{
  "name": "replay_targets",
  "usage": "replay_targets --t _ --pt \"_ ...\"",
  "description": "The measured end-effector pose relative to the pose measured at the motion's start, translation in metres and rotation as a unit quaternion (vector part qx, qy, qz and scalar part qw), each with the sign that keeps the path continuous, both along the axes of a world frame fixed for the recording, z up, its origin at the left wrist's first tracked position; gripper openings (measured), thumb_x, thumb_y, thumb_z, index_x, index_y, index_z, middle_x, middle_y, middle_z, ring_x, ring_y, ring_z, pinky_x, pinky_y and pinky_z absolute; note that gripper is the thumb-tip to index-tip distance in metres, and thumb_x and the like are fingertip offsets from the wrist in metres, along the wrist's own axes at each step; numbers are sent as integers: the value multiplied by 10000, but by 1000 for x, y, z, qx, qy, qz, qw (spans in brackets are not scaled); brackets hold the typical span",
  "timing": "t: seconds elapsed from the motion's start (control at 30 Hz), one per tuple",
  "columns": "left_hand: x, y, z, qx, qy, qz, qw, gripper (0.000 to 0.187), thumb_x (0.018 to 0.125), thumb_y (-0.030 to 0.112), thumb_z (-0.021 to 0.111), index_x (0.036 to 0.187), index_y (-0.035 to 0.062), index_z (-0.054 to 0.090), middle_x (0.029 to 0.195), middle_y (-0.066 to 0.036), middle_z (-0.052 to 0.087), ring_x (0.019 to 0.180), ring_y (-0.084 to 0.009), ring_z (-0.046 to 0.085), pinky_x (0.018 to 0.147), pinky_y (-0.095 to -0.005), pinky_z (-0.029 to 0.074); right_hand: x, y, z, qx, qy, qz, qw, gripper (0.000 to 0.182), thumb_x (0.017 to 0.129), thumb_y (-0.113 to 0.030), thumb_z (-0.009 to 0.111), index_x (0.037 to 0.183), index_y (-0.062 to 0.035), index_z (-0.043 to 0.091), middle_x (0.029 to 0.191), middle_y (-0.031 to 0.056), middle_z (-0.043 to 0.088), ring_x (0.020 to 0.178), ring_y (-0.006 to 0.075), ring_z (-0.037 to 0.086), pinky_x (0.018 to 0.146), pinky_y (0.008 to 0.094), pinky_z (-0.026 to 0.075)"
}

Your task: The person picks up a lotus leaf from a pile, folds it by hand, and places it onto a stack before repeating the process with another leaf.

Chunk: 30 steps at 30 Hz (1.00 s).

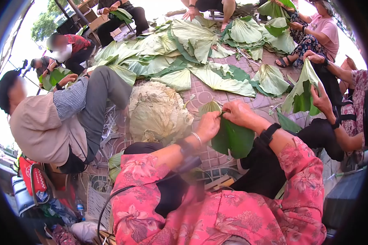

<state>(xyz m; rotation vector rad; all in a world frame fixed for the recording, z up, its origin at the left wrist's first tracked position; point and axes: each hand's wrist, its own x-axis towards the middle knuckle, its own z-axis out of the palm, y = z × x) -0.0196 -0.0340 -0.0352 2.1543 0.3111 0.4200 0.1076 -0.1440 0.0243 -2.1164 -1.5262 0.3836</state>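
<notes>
Both forearms reach inward; the left hand (pixel 209 125) and right hand (pixel 242 114) almost meet, fingers curled closed, each pinching the upper edge of a green lotus leaf (pixel 233 138). Its blade hangs just below the fingers, above brick paving (pixel 214 159).

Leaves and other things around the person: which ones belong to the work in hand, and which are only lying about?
Work, it seems:
- green leaf in left hand and right hand
- spread leaves
- pale leaf pile

Apparently just lying about:
- bottle
- red bag
</notes>
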Motion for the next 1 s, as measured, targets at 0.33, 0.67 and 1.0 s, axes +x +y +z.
replay_targets --t 0.33,0.67,1.0 --pt "9 -5 5 -31 49 78 995 198 780 104 543 927 -19 597 761 -205 611 713 -313 603 657 -381 461 2 0 -9 27 -32 5 999 202 690 -88 526 833 -25 654 752 214 613 720 374 601 648 435 474" --pt "18 -3 -4 -30 28 72 997 171 768 71 527 855 -39 626 714 -228 605 660 -339 610 640 -387 463 -7 6 -8 -85 -31 -64 994 287 681 -177 601 934 -43 573 897 202 624 885 366 591 735 454 464" --pt "17 -4 13 46 16 54 997 130 771 81 527 775 -38 580 753 -270 576 736 -434 568 656 -471 452 -4 7 -30 13 12 -59 998 211 705 -72 539 905 -18 575 875 232 608 882 398 569 748 463 445"
